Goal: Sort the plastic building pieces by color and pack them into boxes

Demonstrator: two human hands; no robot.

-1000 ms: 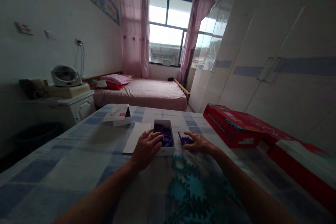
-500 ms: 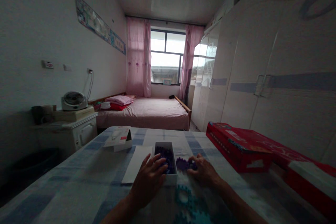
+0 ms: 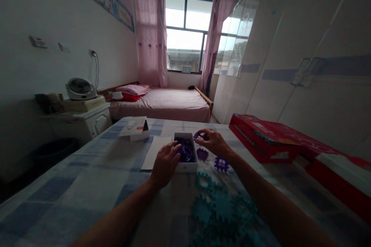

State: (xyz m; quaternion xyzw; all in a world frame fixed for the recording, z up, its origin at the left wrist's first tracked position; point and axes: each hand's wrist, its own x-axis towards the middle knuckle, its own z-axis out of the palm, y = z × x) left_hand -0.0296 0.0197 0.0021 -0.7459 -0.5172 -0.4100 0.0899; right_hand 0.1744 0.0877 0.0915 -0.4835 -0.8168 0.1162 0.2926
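A small white box (image 3: 187, 166) holding several purple toothed plastic pieces stands on the checked tablecloth (image 3: 87, 177). My left hand (image 3: 165, 164) rests against the box's left side, fingers curled over its rim. My right hand (image 3: 213, 141) hovers by the box's far right corner, pinching a purple piece (image 3: 198, 135). Two more purple pieces (image 3: 202, 153) (image 3: 221, 163) lie on the cloth right of the box. A cluster of joined teal pieces (image 3: 220, 204) lies nearer me.
A white sheet (image 3: 155, 148) lies left of the box, and an open white carton (image 3: 135, 128) stands beyond it. A long red box (image 3: 261, 139) runs along the table's right side. Behind are a bed (image 3: 165, 104), a cabinet with a fan (image 3: 79, 88) and a wardrobe (image 3: 290, 65).
My right hand has lifted a purple piece off the cloth and carried it toward the box's far corner. My left hand stays at the box. The camera has tilted up, then down.
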